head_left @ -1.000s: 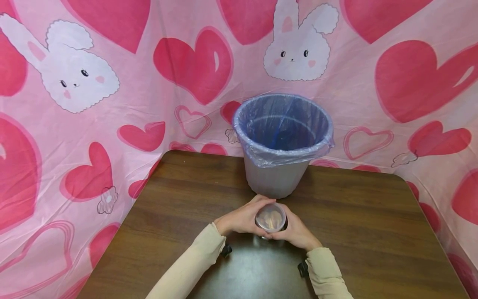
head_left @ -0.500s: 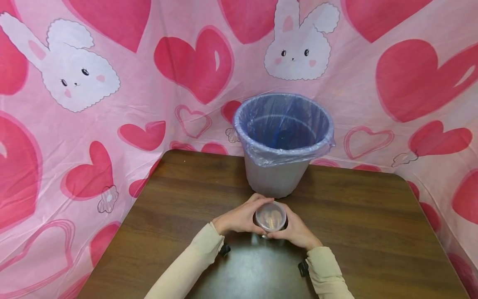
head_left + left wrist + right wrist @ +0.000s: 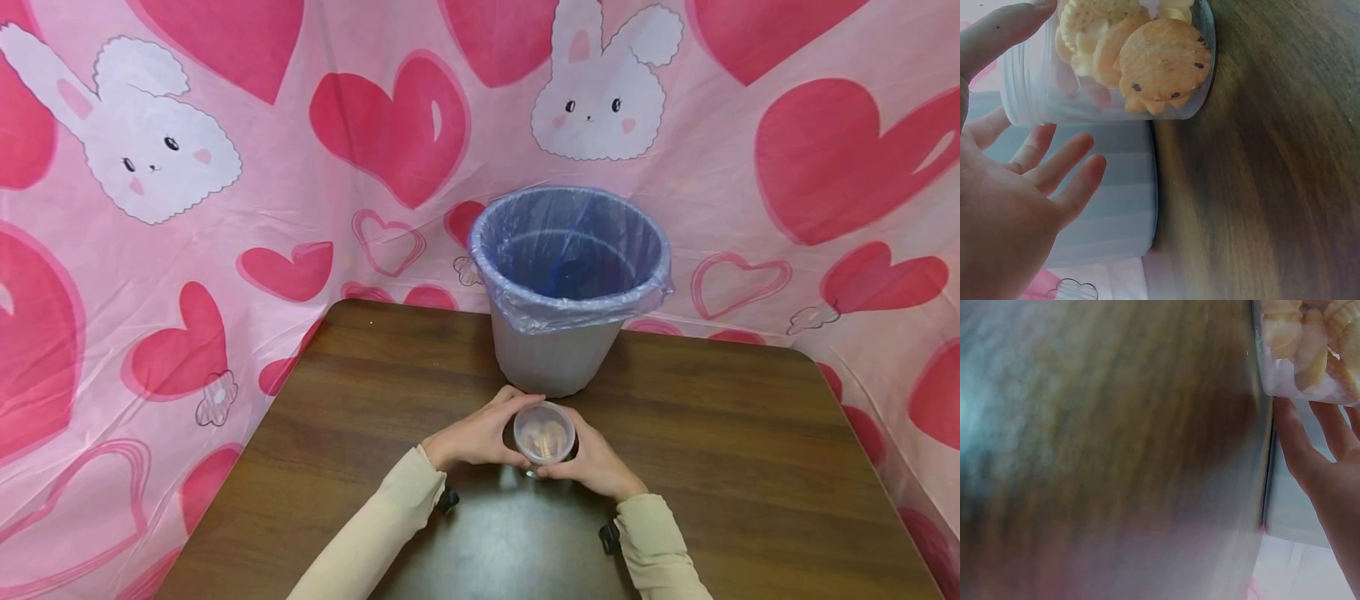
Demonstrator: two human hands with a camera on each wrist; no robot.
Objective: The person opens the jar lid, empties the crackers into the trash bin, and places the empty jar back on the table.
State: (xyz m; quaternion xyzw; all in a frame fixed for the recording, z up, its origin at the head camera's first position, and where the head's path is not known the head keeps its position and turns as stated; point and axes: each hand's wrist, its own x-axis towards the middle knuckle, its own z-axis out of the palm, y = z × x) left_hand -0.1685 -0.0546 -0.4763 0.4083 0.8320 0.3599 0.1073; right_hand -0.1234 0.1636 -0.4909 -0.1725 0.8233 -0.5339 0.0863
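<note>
A clear round plastic jar (image 3: 544, 433) of crackers stands on the table between my hands. Through its wall in the left wrist view, round golden crackers (image 3: 1165, 59) show, one with dark specks. My left hand (image 3: 480, 435) curves loosely round the jar's left side, thumb in front and index finger behind, near the rim; its other fingers (image 3: 1079, 181) spread below the jar's edge in the left wrist view. My right hand (image 3: 596, 458) holds the right side, thumb at the front. In the right wrist view its fingertips go behind the jar (image 3: 1310, 356) and are hidden.
Just behind the jar stands a grey bin (image 3: 551, 362) lined with a bluish plastic bag (image 3: 577, 312). The brown wooden table (image 3: 720, 467) backs onto a pink cloth (image 3: 277, 208) printed with hearts and rabbits, which also covers both sides.
My left hand has drawn slightly left, its thumb and index fingertips sliding back along the jar's rim. The jar and my right hand have hardly moved.
</note>
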